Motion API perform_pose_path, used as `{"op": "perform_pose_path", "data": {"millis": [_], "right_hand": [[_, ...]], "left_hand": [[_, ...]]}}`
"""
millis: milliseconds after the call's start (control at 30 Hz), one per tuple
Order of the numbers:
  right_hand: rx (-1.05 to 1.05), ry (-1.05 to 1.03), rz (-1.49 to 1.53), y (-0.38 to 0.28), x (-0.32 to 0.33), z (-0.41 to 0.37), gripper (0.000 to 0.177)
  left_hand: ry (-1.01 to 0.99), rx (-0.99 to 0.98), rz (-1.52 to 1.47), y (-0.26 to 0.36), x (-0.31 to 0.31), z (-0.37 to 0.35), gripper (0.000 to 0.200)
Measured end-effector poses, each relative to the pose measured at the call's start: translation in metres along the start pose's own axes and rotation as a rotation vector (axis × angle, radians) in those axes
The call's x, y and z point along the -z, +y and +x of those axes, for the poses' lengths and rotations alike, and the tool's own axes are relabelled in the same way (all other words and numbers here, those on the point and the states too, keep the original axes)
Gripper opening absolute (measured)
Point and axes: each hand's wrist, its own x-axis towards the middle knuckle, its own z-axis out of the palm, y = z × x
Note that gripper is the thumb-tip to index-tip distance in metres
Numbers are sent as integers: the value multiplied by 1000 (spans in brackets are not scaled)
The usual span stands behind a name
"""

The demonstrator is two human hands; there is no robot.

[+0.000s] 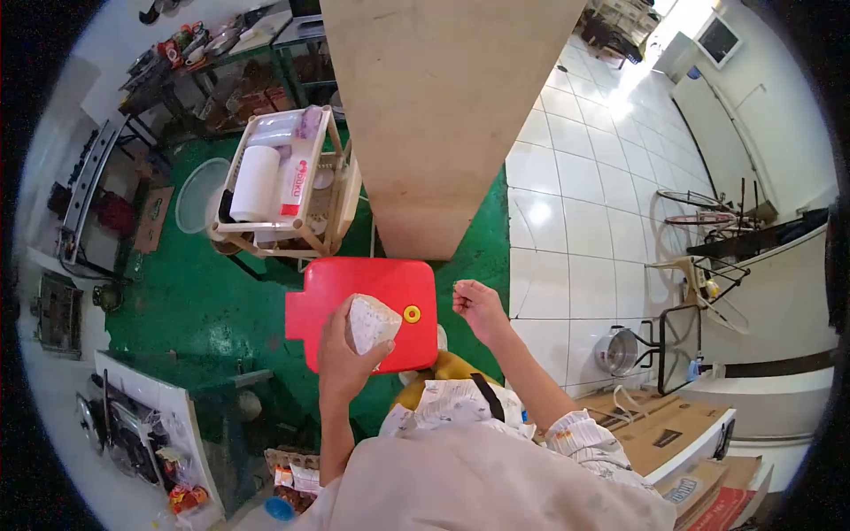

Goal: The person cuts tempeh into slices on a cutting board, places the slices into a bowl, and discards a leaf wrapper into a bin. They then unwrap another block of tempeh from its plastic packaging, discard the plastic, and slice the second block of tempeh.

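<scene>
Item: pale chunk, rough-faced, held just above the red board, over its near right part beside the yellow-ringed hole. The left hand cups it from below, with the fingers closed round it. Right hand: right of the board and clear of it, fingers loosely curled (whether anything small is pinched cannot be told). Handling note: a snug, even grip over the board's middle seems soundest.

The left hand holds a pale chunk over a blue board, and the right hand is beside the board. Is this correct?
Not fully. The board is red, not blue, as the head view shows. The left hand does hold the pale chunk over it, and the right hand is beside it.
</scene>
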Motion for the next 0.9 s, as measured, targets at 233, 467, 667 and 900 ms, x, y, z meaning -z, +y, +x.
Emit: {"op": "perform_pose_path", "data": {"millis": [233,467,667,900], "right_hand": [[-86,-31,23,47,-3,-23,6],[-86,21,-35,31,20,-30,7],[-70,35,-55,29,47,-9,8],[-15,151,-123,36,77,21,9]], "left_hand": [[13,34,78,-2,4,-30,82],[53,70,68,-13,3,-50,78],[137,90,77,-25,6,-54,78],[250,103,26,-24,22,-60,78]]}}
